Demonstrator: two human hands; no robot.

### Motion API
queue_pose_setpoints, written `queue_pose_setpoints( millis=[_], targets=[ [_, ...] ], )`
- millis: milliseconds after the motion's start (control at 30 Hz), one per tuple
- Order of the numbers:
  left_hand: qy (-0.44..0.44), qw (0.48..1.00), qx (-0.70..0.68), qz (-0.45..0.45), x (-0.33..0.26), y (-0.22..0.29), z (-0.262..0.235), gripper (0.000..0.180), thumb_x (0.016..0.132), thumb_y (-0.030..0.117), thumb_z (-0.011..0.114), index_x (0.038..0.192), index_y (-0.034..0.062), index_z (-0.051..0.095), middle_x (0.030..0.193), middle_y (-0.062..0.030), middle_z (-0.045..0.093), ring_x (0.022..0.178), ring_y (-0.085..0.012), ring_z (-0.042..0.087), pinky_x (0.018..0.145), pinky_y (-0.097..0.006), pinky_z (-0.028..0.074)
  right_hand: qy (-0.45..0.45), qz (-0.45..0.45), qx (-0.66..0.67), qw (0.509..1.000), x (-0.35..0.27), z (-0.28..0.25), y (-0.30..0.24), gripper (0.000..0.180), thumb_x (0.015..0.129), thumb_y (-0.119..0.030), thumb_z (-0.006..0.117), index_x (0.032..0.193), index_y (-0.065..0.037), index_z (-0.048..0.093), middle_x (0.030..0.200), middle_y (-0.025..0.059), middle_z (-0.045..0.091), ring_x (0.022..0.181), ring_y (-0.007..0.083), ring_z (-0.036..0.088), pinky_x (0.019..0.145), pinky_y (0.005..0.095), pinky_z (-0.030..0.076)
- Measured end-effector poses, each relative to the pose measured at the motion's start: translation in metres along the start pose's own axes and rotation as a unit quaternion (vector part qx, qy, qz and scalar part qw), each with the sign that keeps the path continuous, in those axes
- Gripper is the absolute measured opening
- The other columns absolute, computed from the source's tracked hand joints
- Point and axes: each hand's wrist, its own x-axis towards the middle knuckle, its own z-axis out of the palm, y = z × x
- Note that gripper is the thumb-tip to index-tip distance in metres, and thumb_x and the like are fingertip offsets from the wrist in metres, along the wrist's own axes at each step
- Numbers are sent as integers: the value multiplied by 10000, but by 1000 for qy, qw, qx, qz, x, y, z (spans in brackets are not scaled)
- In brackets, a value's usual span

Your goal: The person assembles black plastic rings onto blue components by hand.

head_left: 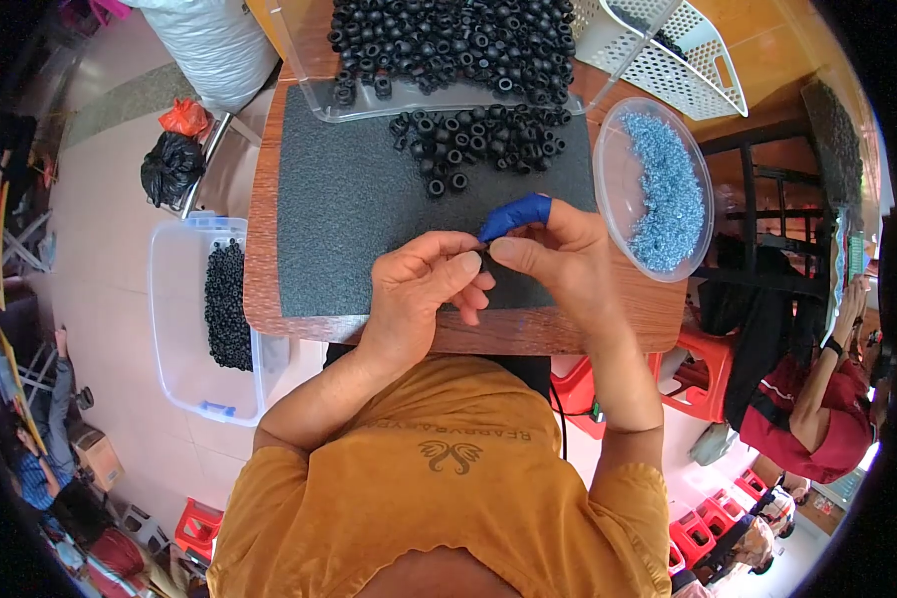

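Note:
Above the dark grey mat (339, 189), my left hand (409, 284) and my right hand (568, 254) meet fingertip to fingertip. Between them is a small black part (484, 259), mostly hidden by the fingers. Thumb and index finger of the left hand are pinched on it, the other fingers curled. My right thumb and index finger close on it from the other side; a blue wrap (516, 215) covers that index finger. Beyond the hands lies a loose heap of small black hollow caps (488, 138). To the right, a round clear tub (613, 164) holds many tiny light-blue pieces (663, 199).
A clear bin (319, 100) full of black caps stands at the table's far side, beside a white perforated basket (703, 75). Left of the table (259, 269), a lower clear box (179, 349) holds more black parts. Red stools (703, 374) and other people are at the right.

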Motion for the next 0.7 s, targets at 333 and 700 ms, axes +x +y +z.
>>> queue_pose_setpoints(
  millis=[333,700],
  targets=[
    [-24,999,4,28,-1,-4,0,268,876,125,602,1078,-45,555,849,-174,647,660,-199,628,526,-288,521,61,21,92,994,-14,9,5,114,786,40,652,874,-32,660,799,-9,627,731,66,579,660,222,474],
    [-6,999,43,9,-3,-4,2,231,903,102,557,1069,-59,553,844,-137,633,676,-151,601,561,-250,506,85,-141,-177,970,-13,12,13,146,707,2,690,838,-46,646,763,53,574,757,193,526,643,298,437]
  ],
)
